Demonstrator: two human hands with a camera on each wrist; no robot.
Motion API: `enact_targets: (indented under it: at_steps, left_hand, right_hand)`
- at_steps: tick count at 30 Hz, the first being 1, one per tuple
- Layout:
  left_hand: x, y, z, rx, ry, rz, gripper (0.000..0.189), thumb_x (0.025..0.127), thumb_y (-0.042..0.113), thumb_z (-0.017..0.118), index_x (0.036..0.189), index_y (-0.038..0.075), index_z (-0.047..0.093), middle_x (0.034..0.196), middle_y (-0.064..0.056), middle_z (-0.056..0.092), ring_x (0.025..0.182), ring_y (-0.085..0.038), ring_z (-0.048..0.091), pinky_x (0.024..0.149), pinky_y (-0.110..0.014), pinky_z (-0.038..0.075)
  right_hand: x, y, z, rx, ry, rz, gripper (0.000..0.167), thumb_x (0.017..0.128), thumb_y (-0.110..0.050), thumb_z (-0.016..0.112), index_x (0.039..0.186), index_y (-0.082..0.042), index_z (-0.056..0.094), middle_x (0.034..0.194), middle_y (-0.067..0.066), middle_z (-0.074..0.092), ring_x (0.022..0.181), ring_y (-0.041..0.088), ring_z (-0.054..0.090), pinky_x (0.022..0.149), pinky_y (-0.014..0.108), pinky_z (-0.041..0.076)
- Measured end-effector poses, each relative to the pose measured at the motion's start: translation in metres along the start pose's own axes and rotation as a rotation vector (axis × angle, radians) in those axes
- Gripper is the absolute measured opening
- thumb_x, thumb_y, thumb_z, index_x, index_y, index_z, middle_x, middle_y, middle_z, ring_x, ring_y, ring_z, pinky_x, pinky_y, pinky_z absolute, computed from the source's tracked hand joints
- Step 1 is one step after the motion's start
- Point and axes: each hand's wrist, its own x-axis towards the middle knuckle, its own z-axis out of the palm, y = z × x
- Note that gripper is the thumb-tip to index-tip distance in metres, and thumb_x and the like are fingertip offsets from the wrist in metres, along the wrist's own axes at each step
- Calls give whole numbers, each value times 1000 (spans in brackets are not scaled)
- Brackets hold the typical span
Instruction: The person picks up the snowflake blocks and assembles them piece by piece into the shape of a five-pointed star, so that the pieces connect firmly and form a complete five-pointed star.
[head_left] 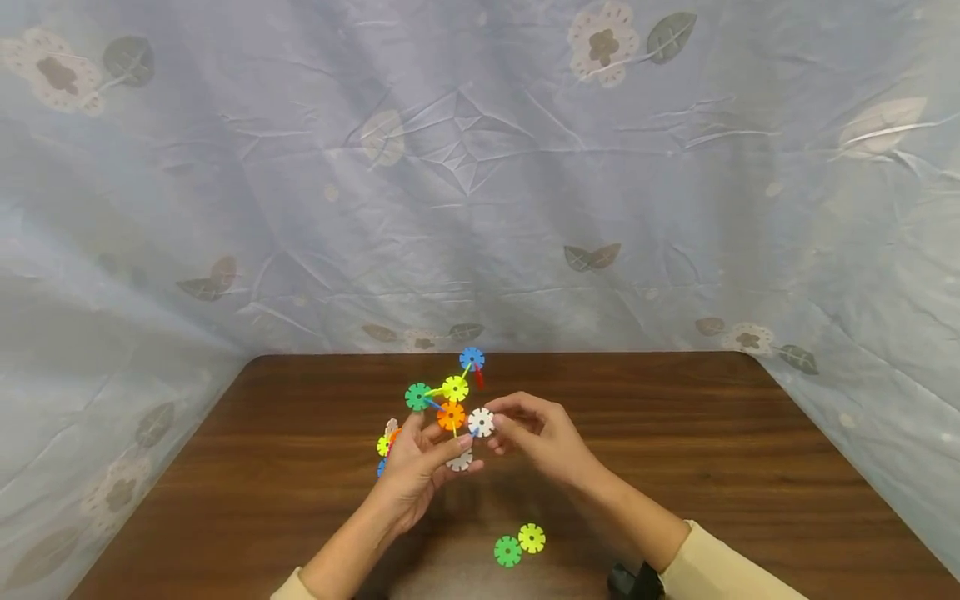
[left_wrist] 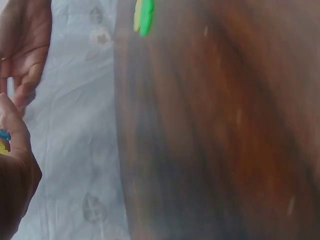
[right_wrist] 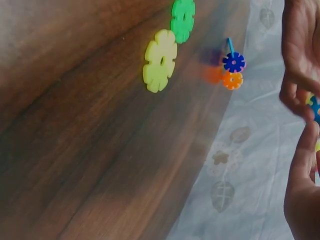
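Observation:
My left hand (head_left: 420, 468) holds a linked build of notched plastic discs, its thumb over the lower part beside a grey-white disc (head_left: 460, 461). Above the fingers an orange disc (head_left: 451, 416), a green disc (head_left: 417, 397), a yellow disc (head_left: 455, 388) and a blue disc (head_left: 472, 359) stand joined by edge-on discs. A red disc (head_left: 480, 378) hangs edge-on from the blue one. With thumb and fingers, my right hand (head_left: 546, 435) pinches a white disc (head_left: 481, 422) at its right edge. Both hands are above the table, and the wrist views show the build only in small part.
Two loose discs, one green (head_left: 507, 552) and one yellow (head_left: 532, 538), lie on the brown wooden table (head_left: 675, 433) near its front. Behind the left hand stands another multicoloured disc build (head_left: 384, 446). A black object (head_left: 633, 581) lies by the right sleeve. Patterned cloth (head_left: 480, 208) surrounds the table.

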Motion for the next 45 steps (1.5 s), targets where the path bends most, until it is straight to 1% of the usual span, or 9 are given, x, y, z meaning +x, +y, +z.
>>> enact_targets:
  at_steps: [5,9,12,16,20,27,31,39,45]
  left_hand:
    - [0,18,-15,-2,39,47,66,96,-4,67,149,10,29,130,-12,62,102,-19,74,89,-43,66]
    - [-2,32,-25,5,52,72,65,97,-4,65,149,10,28,131,-13,60,104,-19,75,90,-44,65]
    - [-3,40,-32,16,61,84,63,98,-4,64,148,10,28,128,-11,61,105,-19,74,91,-44,65]
    - [-5,48,-38,20,76,80,63,99,-5,63,149,12,27,128,-10,62,107,-20,73,92,-44,65]
    - [-6,52,-43,17,86,74,69,100,-4,62,153,12,22,134,-14,59,115,-26,72,92,-43,65]
    - [-7,54,-48,-7,96,87,69,100,-5,60,152,12,19,131,-12,59,112,-23,71,90,-41,65]
    - [-7,54,-50,-25,112,95,64,100,-5,61,148,13,23,123,-7,62,106,-19,72,86,-40,66]
    - [-8,50,-51,-43,107,98,59,100,-7,60,146,13,30,128,-9,63,101,-19,76,83,-38,67]
    - [-8,50,-54,-39,94,115,59,100,-8,59,146,12,29,129,-12,62,100,-18,76,83,-36,67]
  right_hand:
    - [19,7,0,-179,-35,79,24,106,-14,61,121,4,68,114,26,70,85,24,72,77,40,66]
    - [36,18,8,-418,-147,99,25,103,-16,66,119,2,69,111,16,74,90,19,69,80,32,62]
    - [46,25,21,-541,-242,88,30,101,-18,69,122,2,66,113,16,74,99,24,69,87,35,60]
    - [58,29,40,-593,-355,98,43,97,-20,74,133,-1,60,127,21,66,118,35,67,100,49,58]
    - [72,32,58,-647,-408,104,58,95,-25,78,144,-6,55,136,21,59,125,36,61,104,52,56]
    - [75,32,103,-934,-382,203,99,87,-67,73,159,-8,39,148,20,59,131,39,62,94,56,62]
    - [71,32,127,-1024,-316,253,96,85,-75,68,154,-12,47,136,17,65,122,37,66,86,54,63]
    - [66,39,143,-1179,-275,181,79,89,-66,72,143,-10,60,131,17,65,104,29,67,74,46,64]
    - [66,38,133,-1073,-330,156,65,89,-41,80,144,-12,59,135,18,60,112,29,61,85,43,61]
